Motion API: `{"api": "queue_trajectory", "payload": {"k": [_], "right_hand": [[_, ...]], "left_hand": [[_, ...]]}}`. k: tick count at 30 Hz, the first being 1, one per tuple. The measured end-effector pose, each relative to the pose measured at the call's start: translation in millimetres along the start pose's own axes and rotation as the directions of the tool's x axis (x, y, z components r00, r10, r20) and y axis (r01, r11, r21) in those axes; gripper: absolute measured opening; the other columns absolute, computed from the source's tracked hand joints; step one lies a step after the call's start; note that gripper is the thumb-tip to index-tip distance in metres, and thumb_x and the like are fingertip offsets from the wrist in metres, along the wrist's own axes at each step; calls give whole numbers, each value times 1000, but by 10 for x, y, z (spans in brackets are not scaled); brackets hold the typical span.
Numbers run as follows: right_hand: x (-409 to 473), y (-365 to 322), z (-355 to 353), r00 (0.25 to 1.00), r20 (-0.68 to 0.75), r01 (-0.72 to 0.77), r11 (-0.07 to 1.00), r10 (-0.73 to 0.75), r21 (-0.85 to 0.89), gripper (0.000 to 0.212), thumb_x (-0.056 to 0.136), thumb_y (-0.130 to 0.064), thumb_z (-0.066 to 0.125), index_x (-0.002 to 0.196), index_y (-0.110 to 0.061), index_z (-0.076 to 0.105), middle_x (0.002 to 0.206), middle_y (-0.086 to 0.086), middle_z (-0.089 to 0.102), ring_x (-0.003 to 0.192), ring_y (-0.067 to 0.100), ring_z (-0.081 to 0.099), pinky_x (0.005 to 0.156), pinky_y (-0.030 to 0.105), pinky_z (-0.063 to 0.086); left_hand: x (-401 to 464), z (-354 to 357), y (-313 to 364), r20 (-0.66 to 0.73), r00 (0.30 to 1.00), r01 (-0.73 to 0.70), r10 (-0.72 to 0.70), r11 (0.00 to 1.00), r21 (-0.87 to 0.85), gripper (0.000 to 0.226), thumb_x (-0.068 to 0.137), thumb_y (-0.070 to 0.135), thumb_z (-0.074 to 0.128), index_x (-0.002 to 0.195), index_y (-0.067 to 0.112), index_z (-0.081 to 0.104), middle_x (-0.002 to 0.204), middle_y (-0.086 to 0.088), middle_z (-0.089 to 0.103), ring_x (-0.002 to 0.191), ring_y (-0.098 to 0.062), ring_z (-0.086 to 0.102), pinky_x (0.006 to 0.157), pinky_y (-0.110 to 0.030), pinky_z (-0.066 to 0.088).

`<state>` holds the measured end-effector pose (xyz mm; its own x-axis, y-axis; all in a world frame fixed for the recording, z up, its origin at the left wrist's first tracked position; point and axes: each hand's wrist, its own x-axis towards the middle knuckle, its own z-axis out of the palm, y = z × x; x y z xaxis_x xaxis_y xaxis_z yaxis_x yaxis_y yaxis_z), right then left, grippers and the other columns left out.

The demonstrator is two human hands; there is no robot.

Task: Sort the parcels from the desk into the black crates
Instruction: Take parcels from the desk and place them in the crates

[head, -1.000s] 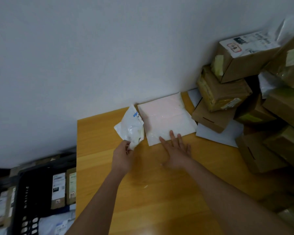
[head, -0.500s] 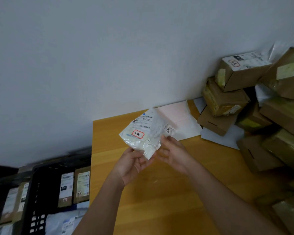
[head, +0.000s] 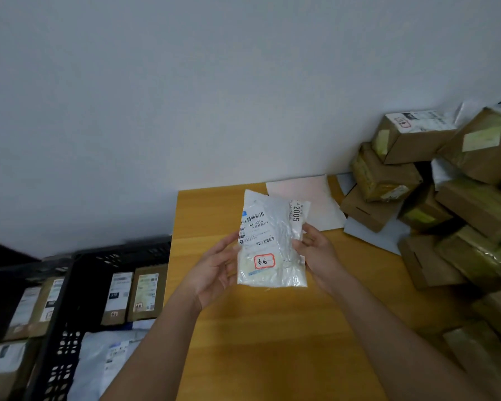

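Note:
A small white plastic parcel (head: pixel 272 241) with a shipping label and a red-bordered sticker is held upright above the wooden desk (head: pixel 272 328), label side towards me. My left hand (head: pixel 214 270) grips its left edge and my right hand (head: pixel 315 253) grips its right edge. A flat pale pink parcel (head: pixel 310 195) lies on the desk by the wall behind it. Black crates (head: pixel 70 328) stand left of the desk, below its level, with boxes and white bags inside.
A tall pile of brown cardboard boxes (head: pixel 446 212) covers the desk's right side, with flat white mailers (head: pixel 382 235) under it. A white wall runs along the back. The desk's left edge drops off above the crates.
My left hand lifted the white parcel off the desk, my right hand left the pink parcel and joined it, and the parcel was turned upright with its label facing me.

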<state>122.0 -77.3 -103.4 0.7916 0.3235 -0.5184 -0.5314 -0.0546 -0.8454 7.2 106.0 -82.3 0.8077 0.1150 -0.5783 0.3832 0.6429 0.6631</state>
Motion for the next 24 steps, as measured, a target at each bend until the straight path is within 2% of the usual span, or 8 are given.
{"api": "queue_trajectory", "payload": {"k": [2, 6, 10, 12, 14, 17, 21, 24], "right_hand": [[-66, 36, -9, 999, 54, -1, 998, 4, -59, 43, 95, 3, 56, 132, -20, 59, 101, 2, 75, 95, 24, 72, 87, 49, 58], [-175, 144, -94, 991, 128, -16, 991, 33, -131, 39, 93, 0, 62, 128, -16, 61, 101, 7, 75, 93, 26, 72, 85, 47, 58], [-266, 300, -295, 994, 85, -49, 987, 63, -150, 47, 89, -4, 70, 131, -20, 55, 105, 9, 72, 93, 23, 71, 77, 38, 59], [-315, 345, -379, 996, 54, -63, 980, 75, -190, 42, 89, -6, 70, 124, -24, 56, 102, 6, 70, 87, 19, 70, 70, 32, 57], [-340, 410, -402, 996, 12, -85, 969, 91, -232, 38, 88, -6, 71, 119, -22, 56, 101, 5, 67, 84, 18, 66, 69, 33, 55], [-369, 495, -288, 995, -24, -97, 951, 94, -292, 33, 87, -8, 73, 108, -14, 48, 95, 3, 61, 76, 17, 59, 65, 30, 48], [-442, 578, -31, 988, 75, -99, 936, 132, -338, 20, 89, 2, 65, 92, -14, 53, 92, 0, 62, 71, 11, 56, 63, 26, 46], [-515, 640, 187, 946, 241, -120, 926, 216, -359, 23, 90, 9, 60, 96, -12, 64, 108, 8, 67, 84, 16, 64, 74, 29, 53]], "left_hand": [[-46, 43, -62, -27, 1000, -12, 12, 1000, 6, 44, 85, 15, 65, 129, 18, 59, 119, -9, 70, 94, -21, 71, 82, -38, 57], [-134, 94, -294, -170, 985, -11, 19, 999, 49, 33, 91, 9, 64, 123, 13, 65, 114, -9, 72, 97, -23, 67, 73, -32, 59], [-239, 142, -574, -246, 969, 4, 2, 1000, 25, 30, 91, 1, 62, 119, 11, 65, 106, -9, 73, 89, -22, 69, 72, -35, 58], [-297, 206, -698, -243, 970, 16, -8, 999, 32, 26, 90, -1, 61, 114, 10, 66, 103, -9, 74, 85, -20, 72, 77, -36, 57], [-374, 248, -801, -241, 970, 26, -21, 1000, 17, 23, 89, -3, 62, 109, 8, 67, 101, -9, 75, 84, -19, 73, 79, -35, 57], [-506, 190, -850, -284, 958, 29, -25, 1000, 11, 20, 88, -3, 63, 105, 6, 69, 96, -8, 76, 79, -17, 73, 70, -28, 59], [-656, -90, -821, -496, 868, 10, -13, 1000, -8, 21, 90, 0, 65, 110, 4, 64, 101, -14, 73, 75, -22, 70, 56, -26, 56], [-780, -356, -809, -605, 796, -1, -26, 999, -44, 20, 95, -1, 58, 113, 6, 62, 107, -14, 71, 81, -25, 67, 65, -34, 56]]}}
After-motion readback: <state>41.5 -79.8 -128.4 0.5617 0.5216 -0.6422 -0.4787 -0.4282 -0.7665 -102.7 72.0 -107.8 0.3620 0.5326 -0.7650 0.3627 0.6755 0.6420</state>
